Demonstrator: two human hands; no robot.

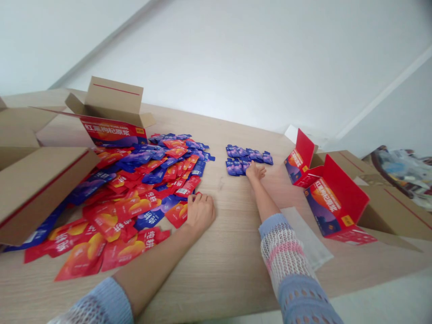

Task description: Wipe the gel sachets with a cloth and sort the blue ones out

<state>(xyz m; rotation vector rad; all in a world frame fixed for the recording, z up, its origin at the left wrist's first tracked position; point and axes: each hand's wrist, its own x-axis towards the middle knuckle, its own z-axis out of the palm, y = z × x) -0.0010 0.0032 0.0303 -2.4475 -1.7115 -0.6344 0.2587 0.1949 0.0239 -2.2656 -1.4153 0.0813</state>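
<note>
Blue pouches (236,166) lie in two short overlapping rows at the middle of the table. My right hand (255,171) is at the right end of the nearer row, thumb and forefinger closed on a blue pouch there while its other fingers fan out to the right. The pouch is mostly covered by the hand. My left hand (201,210) rests at the right edge of a mixed heap of red pouches (138,202) and blue pouches. Its fingers are curled in beside a red pouch (177,214); whatever they hold is hidden.
Two opened red printed boxes (324,202) stand at the right beside open cardboard cartons (391,209). More cartons (43,184) and a printed box (113,130) border the heap at left. A translucent sheet (307,236) lies by my right forearm. A wall runs behind the table (216,270).
</note>
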